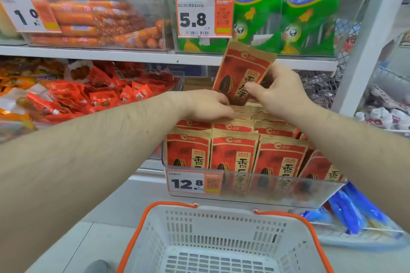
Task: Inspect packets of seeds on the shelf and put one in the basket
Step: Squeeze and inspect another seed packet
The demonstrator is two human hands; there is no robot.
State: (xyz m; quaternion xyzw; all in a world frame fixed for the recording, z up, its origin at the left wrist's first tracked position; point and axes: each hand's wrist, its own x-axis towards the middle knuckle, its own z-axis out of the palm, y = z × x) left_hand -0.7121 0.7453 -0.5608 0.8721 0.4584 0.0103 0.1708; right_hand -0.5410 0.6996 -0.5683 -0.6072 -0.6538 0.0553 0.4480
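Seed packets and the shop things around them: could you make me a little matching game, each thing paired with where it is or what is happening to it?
Things:
1. raised seed packet
2. basket
3. 12.8 price tag
4. sausages

States:
A. on the clear bin's front
B. pinched by the right hand
C. upper shelf, left
D. below the shelf, nothing visible inside

Pairs: 1-B, 2-D, 3-A, 4-C

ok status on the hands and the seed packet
Right hand pinches lifted packet. Left hand on stacked packets. Basket empty, path clear.

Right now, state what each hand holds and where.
Right hand pinches a raised seed packet at its lower right edge; left hand rests on the shelved packets.
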